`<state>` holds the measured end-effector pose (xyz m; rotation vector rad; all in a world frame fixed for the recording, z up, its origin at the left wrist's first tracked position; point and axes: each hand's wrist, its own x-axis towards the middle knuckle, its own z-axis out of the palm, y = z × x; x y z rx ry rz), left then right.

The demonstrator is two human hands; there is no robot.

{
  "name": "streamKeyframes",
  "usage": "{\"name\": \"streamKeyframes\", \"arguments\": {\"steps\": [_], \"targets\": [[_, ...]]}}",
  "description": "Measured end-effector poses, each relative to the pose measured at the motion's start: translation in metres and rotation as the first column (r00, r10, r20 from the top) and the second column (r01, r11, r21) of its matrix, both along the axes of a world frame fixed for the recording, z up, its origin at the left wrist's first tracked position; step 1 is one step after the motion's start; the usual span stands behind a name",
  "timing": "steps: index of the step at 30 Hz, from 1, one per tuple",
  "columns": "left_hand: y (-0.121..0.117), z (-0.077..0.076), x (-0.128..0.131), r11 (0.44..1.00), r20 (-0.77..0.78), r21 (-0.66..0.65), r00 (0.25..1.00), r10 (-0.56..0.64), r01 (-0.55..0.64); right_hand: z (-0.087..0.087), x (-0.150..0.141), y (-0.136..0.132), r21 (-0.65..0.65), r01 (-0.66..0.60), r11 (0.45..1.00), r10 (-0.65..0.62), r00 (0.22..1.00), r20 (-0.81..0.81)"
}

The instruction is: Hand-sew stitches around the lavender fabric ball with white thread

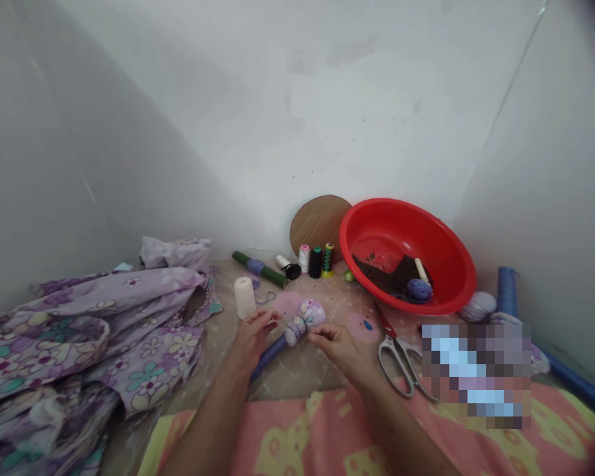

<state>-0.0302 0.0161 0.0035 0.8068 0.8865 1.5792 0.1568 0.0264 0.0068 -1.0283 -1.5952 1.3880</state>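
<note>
A stick wrapped in blue (270, 355) lies between my hands, its upper end padded with a floral cloth bundle (311, 312) that is bound with dark thread. My left hand (255, 334) is just left of the bundle, thumb and fingertips pinched together. On the other side, my right hand (338, 340) is also in a pinch, its fingertips close to the bundle's right edge. Whatever the fingertips hold is too fine to make out. Behind my left hand stands a white thread cone (244, 297).
Purple floral cloth (149, 350) is heaped at left. Scissors (400, 363) lie right of my hands, near a blurred-out patch. A red basin (456, 264) holding a yarn ball (419, 291) leans at back right. Thread spools (316, 262) and a green stick (272, 274) lie along the wall.
</note>
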Motion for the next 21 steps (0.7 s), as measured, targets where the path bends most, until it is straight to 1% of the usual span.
{"name": "streamKeyframes", "arguments": {"steps": [3, 6, 10, 12, 14, 16, 18, 21], "targets": [[0.0, 0.002, 0.001, 1.0, 0.145, 0.007, 0.989, -0.03, 0.03, -0.001, -0.009, -0.003, 0.04, -0.024, 0.999, 0.025, 1.0, -0.002], [0.0, 0.003, 0.001, 0.998, 0.203, 0.054, 0.978, -0.048, 0.037, -0.012, -0.019, -0.003, 0.086, -0.009, 0.996, 0.006, 0.999, 0.034], [-0.001, 0.001, -0.001, 0.993, 0.211, 0.111, 0.975, -0.062, 0.039, -0.035, -0.025, 0.002, 0.147, 0.077, 0.986, -0.1, 0.983, 0.156], [-0.002, 0.0, -0.002, 0.99, 0.225, 0.13, 0.971, -0.081, 0.052, -0.041, -0.024, 0.005, 0.183, 0.122, 0.975, -0.166, 0.955, 0.247], [-0.003, 0.0, -0.002, 0.985, 0.245, 0.151, 0.963, -0.114, 0.078, -0.041, -0.02, 0.005, 0.22, 0.148, 0.964, -0.216, 0.922, 0.323], [-0.004, 0.001, -0.002, 0.981, 0.257, 0.166, 0.956, -0.141, 0.1, -0.038, -0.017, 0.004, 0.238, 0.141, 0.961, -0.225, 0.897, 0.379], [-0.005, 0.003, -0.003, 0.978, 0.256, 0.176, 0.954, -0.157, 0.113, -0.035, -0.016, 0.002, 0.225, 0.096, 0.97, -0.189, 0.878, 0.439], [-0.007, 0.007, -0.004, 0.972, 0.253, 0.197, 0.952, -0.174, 0.125, -0.033, -0.017, -0.002, 0.182, -0.004, 0.983, -0.091, 0.856, 0.508]]}}
